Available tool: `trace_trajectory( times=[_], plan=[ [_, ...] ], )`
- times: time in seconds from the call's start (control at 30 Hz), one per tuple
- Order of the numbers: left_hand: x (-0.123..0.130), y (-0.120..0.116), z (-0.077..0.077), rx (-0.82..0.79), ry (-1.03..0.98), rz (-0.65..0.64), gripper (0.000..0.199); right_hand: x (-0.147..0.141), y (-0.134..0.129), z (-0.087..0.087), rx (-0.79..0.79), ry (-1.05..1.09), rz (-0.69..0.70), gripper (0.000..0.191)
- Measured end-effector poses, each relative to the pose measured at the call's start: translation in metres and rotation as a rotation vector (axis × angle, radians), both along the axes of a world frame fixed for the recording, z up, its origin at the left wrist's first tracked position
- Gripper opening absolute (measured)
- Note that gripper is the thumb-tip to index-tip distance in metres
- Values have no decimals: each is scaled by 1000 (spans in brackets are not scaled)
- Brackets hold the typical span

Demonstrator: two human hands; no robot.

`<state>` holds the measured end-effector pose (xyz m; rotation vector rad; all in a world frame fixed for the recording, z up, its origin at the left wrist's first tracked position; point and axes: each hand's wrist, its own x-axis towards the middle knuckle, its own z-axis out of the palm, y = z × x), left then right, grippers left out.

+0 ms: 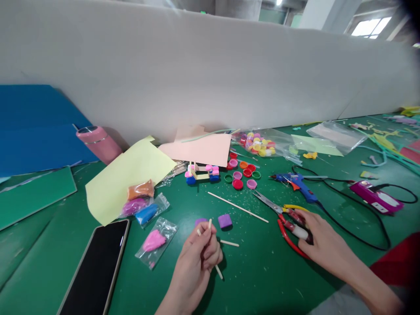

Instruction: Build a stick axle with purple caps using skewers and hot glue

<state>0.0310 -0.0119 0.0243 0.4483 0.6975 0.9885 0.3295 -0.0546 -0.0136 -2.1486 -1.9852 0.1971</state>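
Showing at left, on a green desk, a dark-screened phone and bagged pink clay. Pinching short wooden sticks above the desk in the curled left hand, just beside a purple block and near a longer stick lying flat. Grasping, farther right, red-and-yellow-handled pliers in the right hand, near a blue glue gun and a purple device.

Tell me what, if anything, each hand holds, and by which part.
Left hand: thin pale sticks, just below their upper tips. Right hand: scissors, by the red and yellow handles.
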Motion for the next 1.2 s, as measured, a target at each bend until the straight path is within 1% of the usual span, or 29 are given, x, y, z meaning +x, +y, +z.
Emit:
trace_trajectory(
  times=[0.13, 0.27, 0.43, 0.53, 0.63, 0.73, 0.8, 0.87, 0.93, 1.03, 1.2],
  plan=[
    [0, -3, -1, 1, 2, -10, 17, 3, 9, 3, -88, -72, -46, 51],
    [1, -4, -4, 14, 21, 0, 15, 5, 12, 5, -128, -60, -81, 49],
    [3, -4, -4, 28, 49, -11, 17, 11, 3, 6, -145, 84, -78, 42],
    [3, -4, -3, 25, 42, -26, 16, 7, -4, 10, -60, 205, -75, 39],
    [3, -5, -4, 12, 34, -38, 13, -11, -7, 21, 47, 310, -7, 36],
    [2, -6, -5, 21, 47, -31, 14, -40, -5, 33, 52, 409, 133, 36],
    [2, -6, -5, 46, 75, -22, 15, -61, -4, 40, 4, 484, 207, 38],
    [1, -7, -4, 83, 128, -3, 18, -82, -3, 45, -101, 595, 199, 39],
    [-1, -7, -4, 125, 188, 32, 20, -97, -3, 50, -217, 689, 165, 46],
    [-4, -9, -7, 202, 282, 78, 21, -109, -2, 54, -274, 642, 181, 59],
    [-11, -13, -15, 320, 410, 104, 23, -108, -1, 54, -277, 532, 248, 68]
  ],
)
